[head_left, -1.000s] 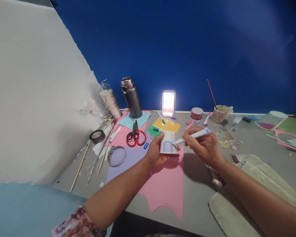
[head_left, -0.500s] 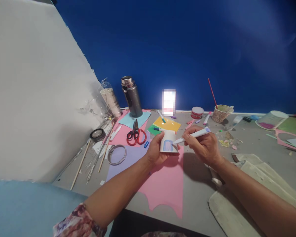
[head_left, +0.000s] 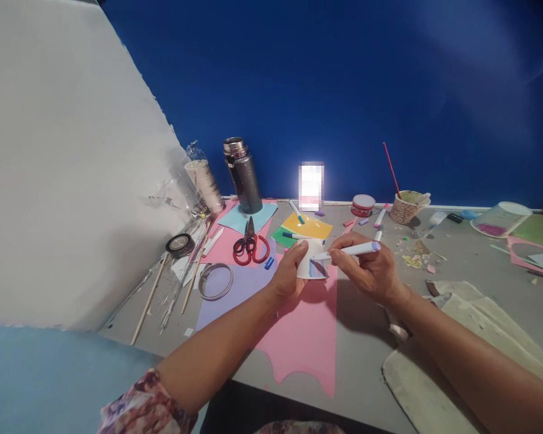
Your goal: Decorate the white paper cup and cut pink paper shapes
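Observation:
My left hand (head_left: 290,272) is closed around a white paper cup (head_left: 304,267), held upside down above the pink sheet (head_left: 305,337). A blue and purple drawn shape shows on the cup's side, now turned partly to the right. Between the fingers of my right hand (head_left: 371,270) is a white marker pen (head_left: 349,251) with a pale purple end, its tip at the cup's side. Behind the cup lie a dark-capped marker (head_left: 294,235) and yellow and green sheets (head_left: 312,226). Red-handled scissors (head_left: 250,244) rest to the left.
A dark flask (head_left: 244,181) and stacked paper cups (head_left: 206,184) stand at the back left. Tape rolls (head_left: 216,281) and thin sticks (head_left: 149,301) lie nearer. A cup with a red stick (head_left: 407,208) stands at the right, behind a pale cloth (head_left: 461,325).
My left hand has turned the cup, so the drawn shape faces further right. The marker tip has shifted slightly left along the cup, and my right hand has moved a little with it.

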`<state>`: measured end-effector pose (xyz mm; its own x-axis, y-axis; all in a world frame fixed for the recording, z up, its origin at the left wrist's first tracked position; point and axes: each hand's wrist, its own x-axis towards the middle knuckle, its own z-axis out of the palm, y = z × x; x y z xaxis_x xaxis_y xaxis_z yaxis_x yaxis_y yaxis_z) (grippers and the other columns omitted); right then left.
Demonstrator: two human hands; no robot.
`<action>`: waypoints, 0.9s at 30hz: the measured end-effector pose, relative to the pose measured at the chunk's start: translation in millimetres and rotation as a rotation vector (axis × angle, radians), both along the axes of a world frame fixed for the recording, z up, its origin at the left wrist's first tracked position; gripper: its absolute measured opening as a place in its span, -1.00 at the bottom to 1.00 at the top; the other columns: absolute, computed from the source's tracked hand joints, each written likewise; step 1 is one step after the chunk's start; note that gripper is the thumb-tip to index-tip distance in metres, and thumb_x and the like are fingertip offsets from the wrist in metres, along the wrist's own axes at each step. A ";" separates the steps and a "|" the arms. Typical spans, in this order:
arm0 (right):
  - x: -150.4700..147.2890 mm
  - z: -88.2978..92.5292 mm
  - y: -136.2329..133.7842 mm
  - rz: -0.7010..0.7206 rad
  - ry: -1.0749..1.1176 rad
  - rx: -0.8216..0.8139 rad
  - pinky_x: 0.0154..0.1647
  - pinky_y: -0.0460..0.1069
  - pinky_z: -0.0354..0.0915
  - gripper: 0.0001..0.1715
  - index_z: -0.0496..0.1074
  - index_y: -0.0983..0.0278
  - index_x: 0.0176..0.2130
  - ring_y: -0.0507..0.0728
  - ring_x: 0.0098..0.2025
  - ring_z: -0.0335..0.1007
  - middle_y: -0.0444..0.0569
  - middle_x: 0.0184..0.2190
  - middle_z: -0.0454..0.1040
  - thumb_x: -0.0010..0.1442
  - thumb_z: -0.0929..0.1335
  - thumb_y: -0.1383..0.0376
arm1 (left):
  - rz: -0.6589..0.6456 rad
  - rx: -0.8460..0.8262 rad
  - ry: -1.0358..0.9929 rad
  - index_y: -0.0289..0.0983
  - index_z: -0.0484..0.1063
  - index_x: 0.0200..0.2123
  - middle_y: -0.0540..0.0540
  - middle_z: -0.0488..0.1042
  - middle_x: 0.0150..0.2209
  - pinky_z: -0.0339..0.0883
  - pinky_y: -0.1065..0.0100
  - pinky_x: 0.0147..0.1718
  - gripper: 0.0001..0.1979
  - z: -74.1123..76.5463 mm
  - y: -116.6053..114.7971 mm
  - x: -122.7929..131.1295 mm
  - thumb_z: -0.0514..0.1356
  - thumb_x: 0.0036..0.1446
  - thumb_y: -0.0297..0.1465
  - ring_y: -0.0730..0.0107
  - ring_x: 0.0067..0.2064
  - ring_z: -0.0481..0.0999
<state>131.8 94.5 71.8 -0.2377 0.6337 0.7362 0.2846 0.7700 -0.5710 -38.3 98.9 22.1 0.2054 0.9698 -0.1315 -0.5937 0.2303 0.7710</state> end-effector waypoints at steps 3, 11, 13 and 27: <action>0.1 2.0 -1.5 0.031 -0.063 -0.004 -0.45 -0.10 0.30 -0.83 0.48 0.24 -0.39 0.00 -0.52 0.41 -0.13 -0.51 0.55 0.25 0.35 0.40 | 0.012 -0.017 0.010 -0.30 0.51 -0.15 -0.08 0.54 -0.33 0.47 0.27 -0.43 -0.57 0.4 0.3 0.3 0.38 0.10 -0.07 0.27 -0.35 0.53; -0.6 3.2 -2.8 0.062 -0.108 -0.048 -0.46 -0.11 0.28 -0.81 0.46 0.23 -0.39 0.01 -0.52 0.39 -0.14 -0.52 0.53 0.26 0.33 0.39 | 0.021 -0.015 0.034 -0.30 0.50 -0.13 -0.10 0.53 -0.29 0.48 0.29 -0.40 -0.54 -2.2 0.3 0.5 0.38 0.10 -0.05 0.29 -0.32 0.53; -0.6 2.2 -2.6 0.088 -0.142 -0.063 -0.50 -0.11 0.24 -0.80 0.45 0.23 -0.41 0.00 -0.56 0.34 -0.16 -0.57 0.49 0.28 0.33 0.37 | 0.018 -0.005 0.043 -0.29 0.50 -0.13 -0.10 0.53 -0.29 0.47 0.30 -0.38 -0.54 -2.9 0.2 0.8 0.38 0.10 -0.05 0.30 -0.32 0.53; -0.4 2.2 -0.6 0.090 -0.160 -0.129 -0.48 -0.07 0.24 -0.80 0.43 0.22 -0.40 0.02 -0.55 0.34 -0.14 -0.57 0.49 0.27 0.32 0.32 | 0.039 0.090 0.111 -0.30 0.50 -0.16 -0.14 0.56 -0.29 0.44 0.24 -0.29 -0.56 1.6 -2.7 2.3 0.36 0.12 -0.05 0.18 -0.25 0.58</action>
<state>131.4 93.9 73.9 -0.4047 0.6915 0.5984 0.3131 0.7196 -0.6198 -36.0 96.2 23.7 0.1567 0.9856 -0.0633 -0.5109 0.1357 0.8488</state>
